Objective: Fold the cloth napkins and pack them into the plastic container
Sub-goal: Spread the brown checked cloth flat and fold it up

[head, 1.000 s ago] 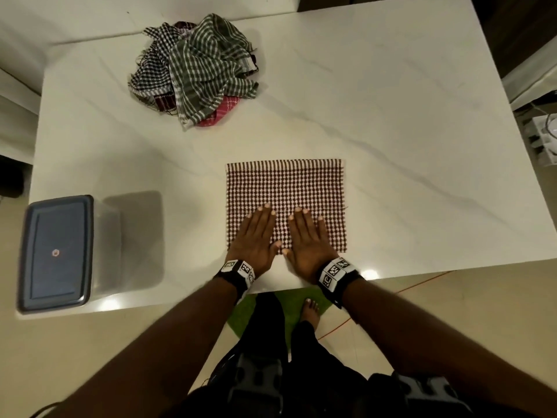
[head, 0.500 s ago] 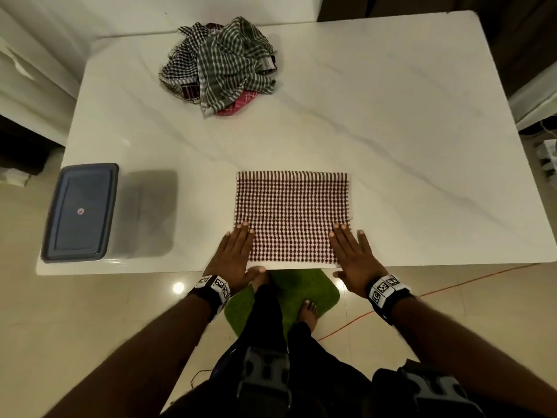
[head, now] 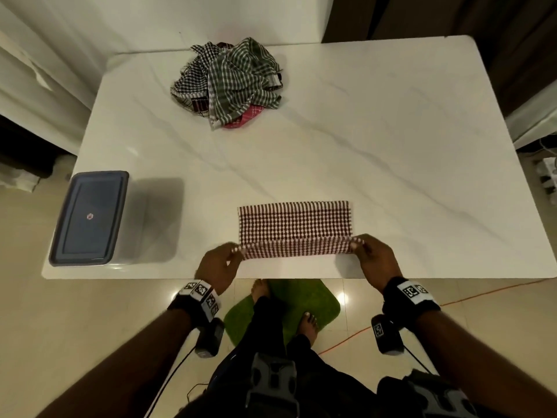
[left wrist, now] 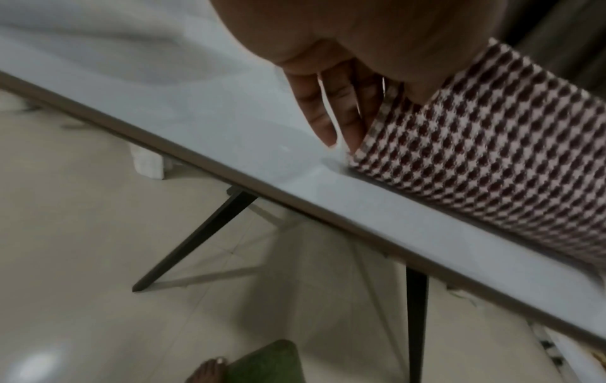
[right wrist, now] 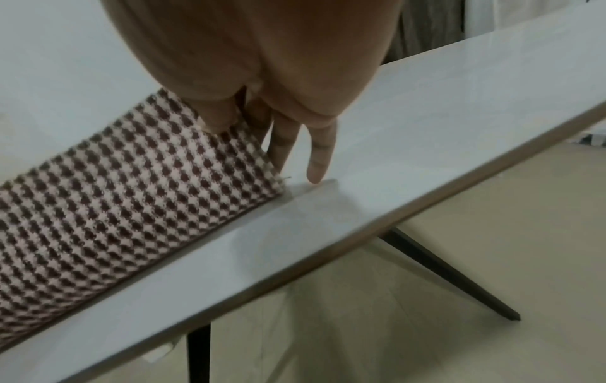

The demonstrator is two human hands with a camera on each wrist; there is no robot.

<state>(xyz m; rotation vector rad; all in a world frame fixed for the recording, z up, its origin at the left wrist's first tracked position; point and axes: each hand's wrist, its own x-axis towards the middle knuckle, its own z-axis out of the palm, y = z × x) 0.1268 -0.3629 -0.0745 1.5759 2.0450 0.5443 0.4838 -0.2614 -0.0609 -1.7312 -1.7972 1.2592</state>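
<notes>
Maroon-and-white checked napkin (head: 294, 227) lies flat on the white marble table (head: 376, 140) at 6 o'clock, its near edge raised off the surface. Left hand (head: 218, 265) pinches the near-left corner, right hand (head: 375, 260) the near-right corner — thumb over the cloth, fingers (right wrist: 285, 147) beneath in each wrist view. Plastic container (head: 90, 217), its grey lid on, stands at 9 o'clock, well apart from the napkin. Heap of unfolded checked napkins (head: 230, 82) — green, black and pink — sits at 12 o'clock. Green mat (head: 310, 303) lies on the floor under the person's feet.
</notes>
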